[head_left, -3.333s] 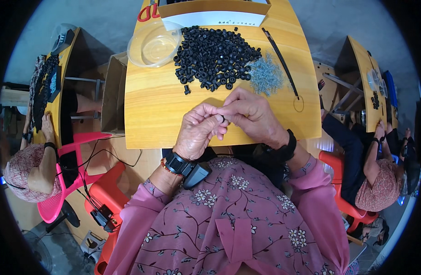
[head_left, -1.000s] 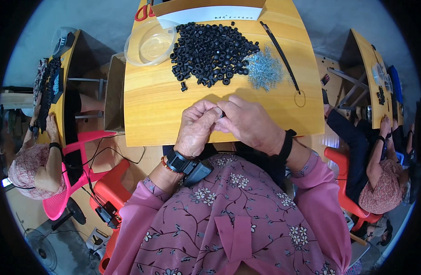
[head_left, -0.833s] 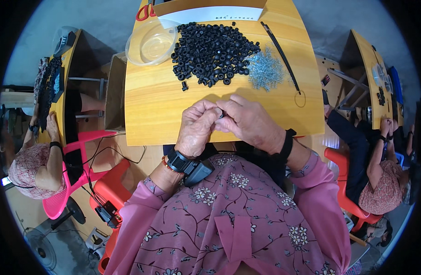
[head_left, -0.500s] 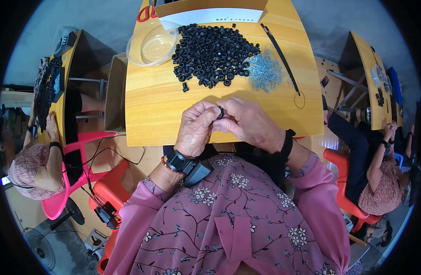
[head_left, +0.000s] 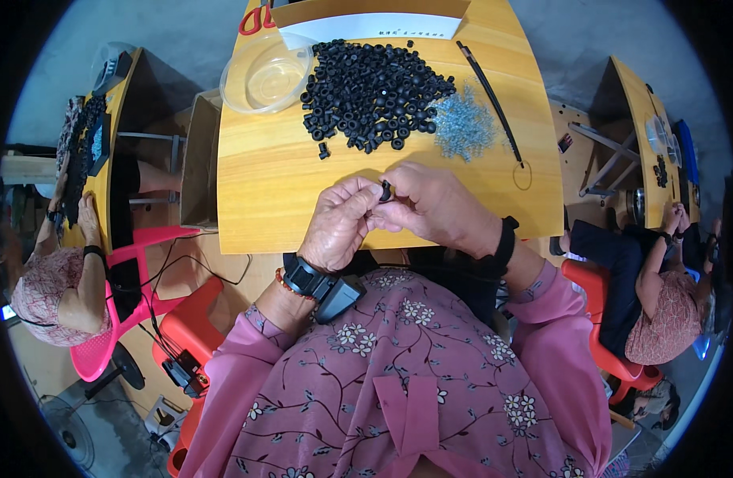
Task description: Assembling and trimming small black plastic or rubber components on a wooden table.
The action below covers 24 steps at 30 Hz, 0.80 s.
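Observation:
My left hand [head_left: 341, 220] and my right hand [head_left: 436, 207] meet over the near part of the table, fingertips pinched together. Between them is a small black rubber-like part [head_left: 385, 191], gripped by both hands; my fingers cover much of it. Beyond my hands lies a heap of small black parts [head_left: 366, 94], many ring- or plug-shaped. One black piece [head_left: 324, 150] lies apart at the heap's near left edge. Right of the heap is a pile of small clear bluish pieces [head_left: 464, 125], too fine to make out singly.
A round clear plastic tub [head_left: 232, 84] stands left of the heap, near red-handled scissors [head_left: 249, 21]. An open box [head_left: 366, 26] sits at the table's [head_left: 263, 191] far edge. A thin black rod [head_left: 491, 93] with a loop lies at right. Other people sit at tables on both sides.
The small black part has turned slightly between my fingertips, and my right hand has shifted a little upward. The view has moved very slightly.

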### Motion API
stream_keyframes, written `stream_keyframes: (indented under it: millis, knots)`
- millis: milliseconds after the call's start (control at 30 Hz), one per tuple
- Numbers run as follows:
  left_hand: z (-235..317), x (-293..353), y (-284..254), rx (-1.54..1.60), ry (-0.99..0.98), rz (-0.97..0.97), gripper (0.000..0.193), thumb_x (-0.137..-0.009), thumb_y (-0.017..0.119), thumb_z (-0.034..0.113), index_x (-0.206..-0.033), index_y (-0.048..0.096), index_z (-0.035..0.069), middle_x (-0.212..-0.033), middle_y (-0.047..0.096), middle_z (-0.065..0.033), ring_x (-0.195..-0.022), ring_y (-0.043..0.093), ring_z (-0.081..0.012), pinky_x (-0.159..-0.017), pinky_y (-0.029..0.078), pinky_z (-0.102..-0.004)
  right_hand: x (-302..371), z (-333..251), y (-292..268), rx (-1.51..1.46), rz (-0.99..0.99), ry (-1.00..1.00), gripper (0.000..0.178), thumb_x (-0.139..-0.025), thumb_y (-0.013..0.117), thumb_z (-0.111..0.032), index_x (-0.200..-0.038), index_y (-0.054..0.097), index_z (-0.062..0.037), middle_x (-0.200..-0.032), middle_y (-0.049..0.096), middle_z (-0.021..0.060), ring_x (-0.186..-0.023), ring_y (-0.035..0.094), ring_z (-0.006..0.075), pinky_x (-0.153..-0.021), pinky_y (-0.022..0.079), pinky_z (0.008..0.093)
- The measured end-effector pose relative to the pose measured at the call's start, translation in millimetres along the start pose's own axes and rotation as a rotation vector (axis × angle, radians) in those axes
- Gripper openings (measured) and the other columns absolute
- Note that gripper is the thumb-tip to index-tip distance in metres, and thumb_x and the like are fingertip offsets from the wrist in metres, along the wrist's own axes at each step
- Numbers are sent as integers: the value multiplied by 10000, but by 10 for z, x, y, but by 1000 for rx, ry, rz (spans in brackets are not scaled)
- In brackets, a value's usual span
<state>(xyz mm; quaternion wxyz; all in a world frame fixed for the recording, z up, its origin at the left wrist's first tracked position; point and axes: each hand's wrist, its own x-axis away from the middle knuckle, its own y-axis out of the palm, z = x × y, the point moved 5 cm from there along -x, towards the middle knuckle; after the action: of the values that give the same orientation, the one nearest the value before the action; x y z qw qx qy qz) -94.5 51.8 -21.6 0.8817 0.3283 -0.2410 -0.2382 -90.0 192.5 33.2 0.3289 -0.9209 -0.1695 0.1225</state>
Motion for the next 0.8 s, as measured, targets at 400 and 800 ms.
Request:
stream_keyframes:
  millis: [400,800]
  knots:
    - [14,10,-45,65,-52,-39,145,-1006,525,120,-1009,603,-3,-938,661,-90,-834,660,-176,-803,565,-341,-11,-71,-8,15,0,-80,224,-850,659,-194,-896,530,-18,-817,581,169,-770,605,380,-659,481,464]
    - [-44,-11,-161,85,-91,15,105,-988,584,110,-988,633,18,-869,669,-44,-754,653,-124,-720,562,-284,25,-107,97,213,110,-206,230,-825,679,-184,-917,523,-41,-787,546,119,-646,610,326,-553,509,421]
